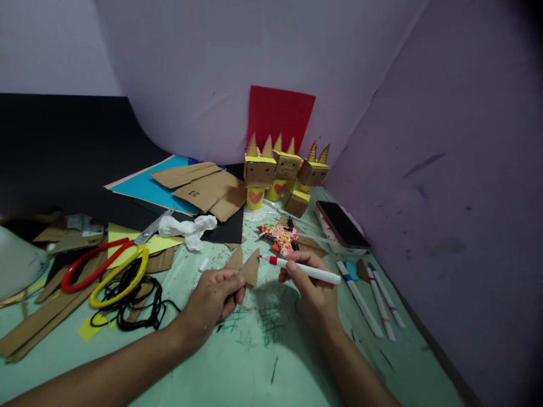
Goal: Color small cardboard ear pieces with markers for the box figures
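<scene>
Near the middle of the table, my left hand [220,291] pinches a small pointed cardboard piece [251,270] between thumb and fingers. A second pointed cardboard piece [235,259] shows just behind it. My right hand [316,285] grips a white marker [316,272] with a red tip, pointed left. The tip is at or very near the upper edge of the held cardboard; contact is hard to tell. Behind my hands lies a flowery folded shape [280,236]. A small white cap-like piece [204,264] rests left of the cardboard.
Cardboard figures with pointed ears [259,169] stand at the back before a red sheet [280,113]. To the left lie scissors [127,254], black cord [136,299], crumpled tissue [190,227] and cardboard sheets [207,189]. On the right are a phone [343,223] and several markers [358,297].
</scene>
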Available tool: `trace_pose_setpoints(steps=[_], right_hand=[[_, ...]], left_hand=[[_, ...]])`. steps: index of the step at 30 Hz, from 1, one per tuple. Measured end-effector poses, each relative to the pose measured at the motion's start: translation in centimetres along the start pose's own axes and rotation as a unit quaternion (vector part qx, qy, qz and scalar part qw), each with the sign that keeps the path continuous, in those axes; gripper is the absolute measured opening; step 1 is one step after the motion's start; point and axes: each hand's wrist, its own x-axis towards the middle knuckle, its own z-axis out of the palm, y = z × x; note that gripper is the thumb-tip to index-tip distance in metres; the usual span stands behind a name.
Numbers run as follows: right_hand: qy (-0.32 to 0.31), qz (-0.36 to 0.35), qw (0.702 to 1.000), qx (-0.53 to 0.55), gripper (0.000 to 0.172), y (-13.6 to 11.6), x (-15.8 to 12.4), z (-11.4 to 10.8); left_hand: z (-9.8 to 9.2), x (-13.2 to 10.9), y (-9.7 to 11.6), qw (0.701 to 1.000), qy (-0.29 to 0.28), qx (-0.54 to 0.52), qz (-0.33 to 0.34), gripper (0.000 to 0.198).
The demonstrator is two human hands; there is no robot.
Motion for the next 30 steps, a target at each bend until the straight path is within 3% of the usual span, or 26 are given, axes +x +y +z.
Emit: trace_pose_setpoints(steps=[7,12,18,24,30], right_hand=[[-0.009,0.008,1.000,0.010,0.016,0.4,0.1,-0.5],[0.023,-0.009,0.999,0.033,0.016,0.2,0.0,-0.4],[0.006,0.003,1.000,-0.005,0.017,0.1,-0.1,-0.3],[-0.007,-0.026,0.999,-0.035,0.016,-0.1,-0.6,-0.2],[-0.036,-0.028,0.996,-0.077,0.017,-0.3,-1.1,0.6]], left_hand=[[0.1,-0.2,0.0,1.000,0.007,-0.027,-0.003,0.029],[0.2,-0.1,0.1,1.000,0.004,-0.023,-0.006,0.029],[0.2,-0.1,0.0,1.000,0.003,0.026,-0.016,0.034],[0.2,0.2,-0.9,0.993,0.021,0.114,0.028,0.036],[0.5,0.2,-0.3,0.994,0.018,0.107,0.012,0.035]])
